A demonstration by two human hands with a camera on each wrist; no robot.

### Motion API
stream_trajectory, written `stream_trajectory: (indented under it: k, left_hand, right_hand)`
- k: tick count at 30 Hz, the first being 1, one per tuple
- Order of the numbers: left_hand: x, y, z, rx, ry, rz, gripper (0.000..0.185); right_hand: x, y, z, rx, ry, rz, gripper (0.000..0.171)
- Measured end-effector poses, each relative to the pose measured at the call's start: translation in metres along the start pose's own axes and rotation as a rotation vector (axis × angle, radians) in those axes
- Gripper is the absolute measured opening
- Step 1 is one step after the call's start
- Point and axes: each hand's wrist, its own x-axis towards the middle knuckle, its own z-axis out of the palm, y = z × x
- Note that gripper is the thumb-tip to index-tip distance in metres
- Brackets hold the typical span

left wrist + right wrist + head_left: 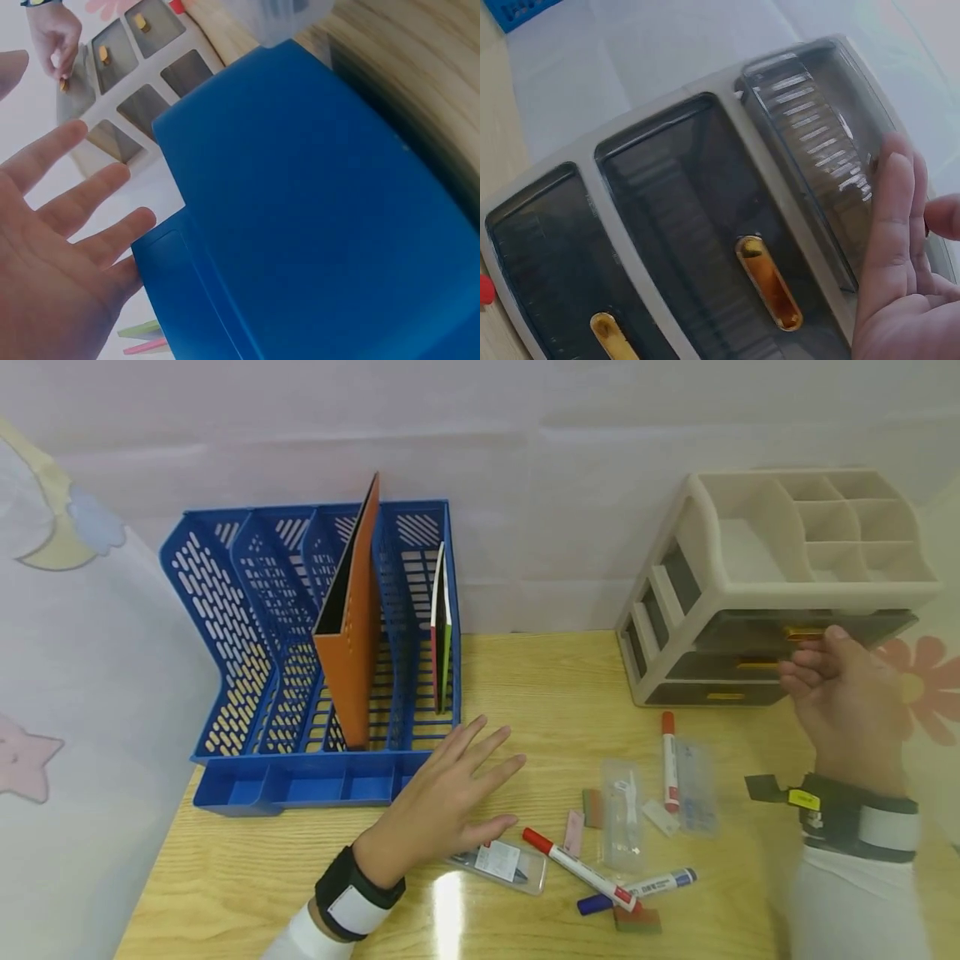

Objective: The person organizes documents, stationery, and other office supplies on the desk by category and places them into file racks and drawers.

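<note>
My right hand is at the top drawer of a cream desktop organizer, and its thumb and fingers pinch the small orange drawer handle. This drawer stands slightly out from the frame; in the right wrist view its clear ribbed side shows. The two lower drawers lie flush. My left hand, fingers spread, hovers by the front right corner of a blue file rack and overlaps one end of a clear pen case in the head view. It holds nothing.
An orange folder and thin booklets stand in the rack. Between my hands lie two red markers, a blue marker, clear packets, a pink strip, a white eraser-like block and small brown-green blocks.
</note>
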Motion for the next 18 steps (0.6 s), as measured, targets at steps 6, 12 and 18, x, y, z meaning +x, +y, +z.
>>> stream_trajectory:
  k: [6, 12, 18]
  left_hand:
    - [-0.001, 0.000, -0.002, 0.026, -0.029, -0.012, 0.063]
    - [0.002, 0.005, -0.003, 0.027, -0.053, -0.011, 0.059]
    - [0.003, 0.010, -0.003, 0.047, -0.058, 0.013, 0.059]
  right_hand:
    - [-0.008, -0.009, -0.011, 0.084, -0.079, 0.125, 0.025]
    - [-0.018, -0.018, -0.024, 0.163, -0.123, 0.197, 0.032]
    - [-0.028, -0.016, -0.033, 0.175, -0.275, 0.149, 0.048]
